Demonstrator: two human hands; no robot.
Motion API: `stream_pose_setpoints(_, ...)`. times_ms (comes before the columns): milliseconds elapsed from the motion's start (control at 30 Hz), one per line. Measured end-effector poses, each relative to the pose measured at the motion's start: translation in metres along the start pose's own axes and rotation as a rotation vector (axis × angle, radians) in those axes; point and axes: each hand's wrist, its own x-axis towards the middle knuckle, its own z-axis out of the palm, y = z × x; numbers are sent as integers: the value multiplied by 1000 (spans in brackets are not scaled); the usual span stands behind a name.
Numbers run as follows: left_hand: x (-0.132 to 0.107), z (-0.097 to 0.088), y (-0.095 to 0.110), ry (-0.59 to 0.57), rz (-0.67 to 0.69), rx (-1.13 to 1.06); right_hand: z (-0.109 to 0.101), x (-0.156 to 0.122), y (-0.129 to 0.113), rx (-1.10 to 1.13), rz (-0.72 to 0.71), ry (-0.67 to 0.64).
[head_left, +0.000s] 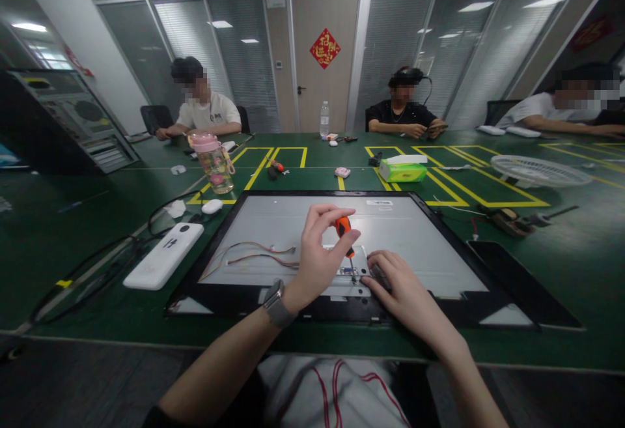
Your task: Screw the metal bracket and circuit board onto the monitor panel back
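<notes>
Left hand [318,245] pinches screwdriver [344,225], long axis near-upright, tip down; right hand [404,288], unclenched, touches panel [415,232].

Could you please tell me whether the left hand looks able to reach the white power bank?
Probably yes: nothing covers the white power bank, though the left hand would first need to release the orange-and-black screwdriver.

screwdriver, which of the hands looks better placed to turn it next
Left, probably: the left hand holds the screwdriver by its handle, tip pointing down at the plate, while the right hand, at the plate's edge, seems better placed to steady it.
</notes>
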Motion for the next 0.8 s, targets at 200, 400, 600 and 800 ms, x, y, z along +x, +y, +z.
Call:
stream_pose_setpoints(200,1,-3,5,-51,-71,-113,0,0,1,7,-14,12)
stream_pose_setpoints(400,0,-3,3,-20,-15,-11,0,0,2,-1,-18,28)
stream_pose_setpoints(600,0,-3,2,-74,-138,-173,1,0,3,-5,-20,27)
stream_pose_setpoints(800,-1,-3,0,-26,-9,-31,-1,0,-1,7,-2,3)
